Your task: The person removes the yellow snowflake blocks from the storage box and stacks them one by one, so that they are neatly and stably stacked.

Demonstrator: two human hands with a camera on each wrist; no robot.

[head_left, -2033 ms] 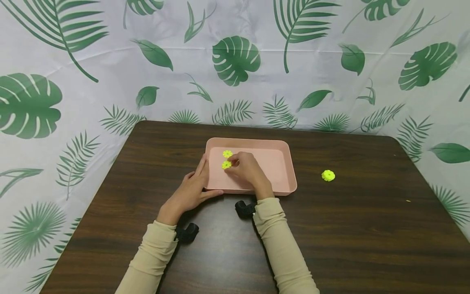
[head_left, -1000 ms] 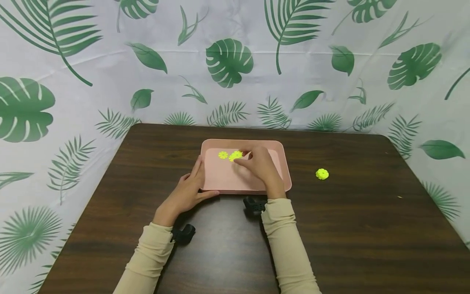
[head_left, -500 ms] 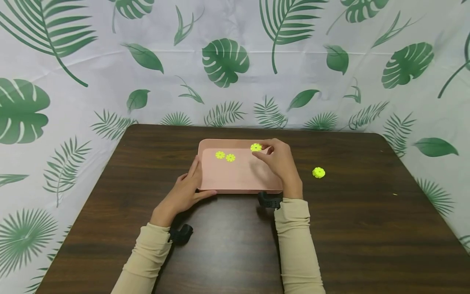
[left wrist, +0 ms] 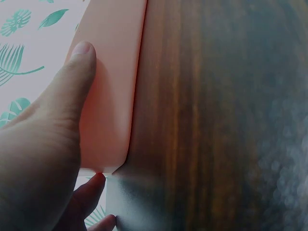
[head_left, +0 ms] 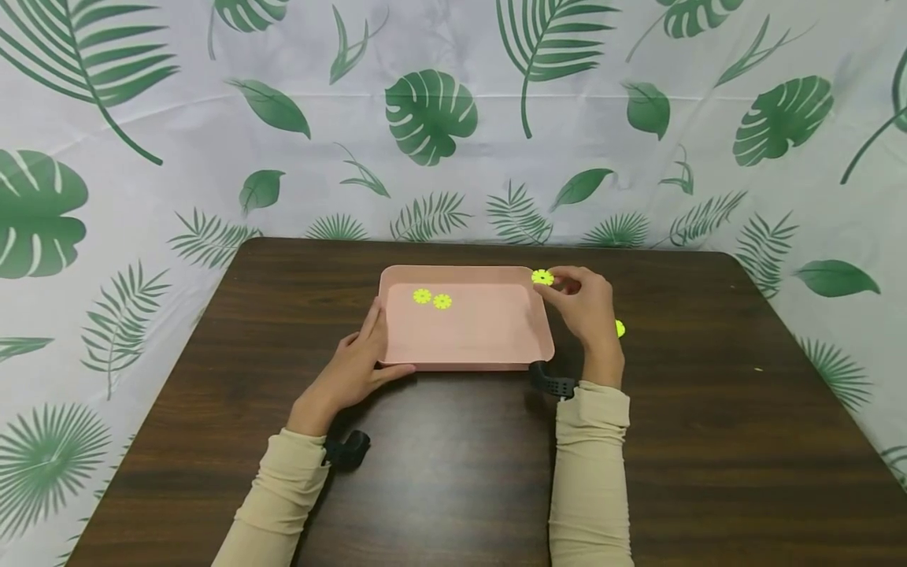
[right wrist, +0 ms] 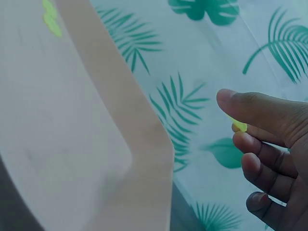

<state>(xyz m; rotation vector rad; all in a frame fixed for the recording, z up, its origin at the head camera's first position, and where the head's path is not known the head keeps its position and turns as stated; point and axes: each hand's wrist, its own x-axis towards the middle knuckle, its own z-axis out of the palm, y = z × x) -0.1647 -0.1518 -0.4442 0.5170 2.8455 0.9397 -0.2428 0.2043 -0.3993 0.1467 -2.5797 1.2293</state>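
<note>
A pink rectangular tray (head_left: 468, 339) sits on the table, with two yellow flower-shaped pieces (head_left: 442, 302) lying side by side in its back left part. My left hand (head_left: 345, 368) rests against the tray's left end, fingers straight along the side and thumb at the front left corner. Between thumb and index finger, my right hand (head_left: 584, 307) pinches another yellow flower-shaped piece (head_left: 542, 277) over the tray's back right corner. In the right wrist view, most of that piece (right wrist: 239, 126) is hidden by the thumb. Partly behind the right hand, a further yellow piece (head_left: 620, 328) lies on the table.
The dark wooden table (head_left: 708, 441) reaches back to a white cloth (head_left: 489, 47) printed with green leaves. A tiny pale speck (head_left: 758, 369) lies on the table at the right. Each wrist wears a black camera mount (head_left: 347, 450).
My right hand has picked a yellow flower-shaped piece out of the tray's left part and carried it right to the back right corner. The left hand stays on the tray.
</note>
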